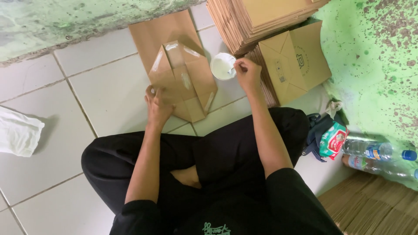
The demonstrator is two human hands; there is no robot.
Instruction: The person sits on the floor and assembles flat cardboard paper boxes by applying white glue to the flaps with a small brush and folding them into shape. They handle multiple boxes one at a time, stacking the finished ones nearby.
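Brown paper bag [180, 78], bottom folded open with shiny glue streaks, under spread left fingers [152, 93].

White tiled floor [109, 91] with grey grout lines carries everything here — a flat brown paper bag [180, 74] with its bottom folded open, a small white cup of glue [223, 66] just beside it, tall stacks of flat bags [257, 19], a crumpled white cloth [19, 132] off to the side, two plastic water bottles [383, 156] by the green wall.
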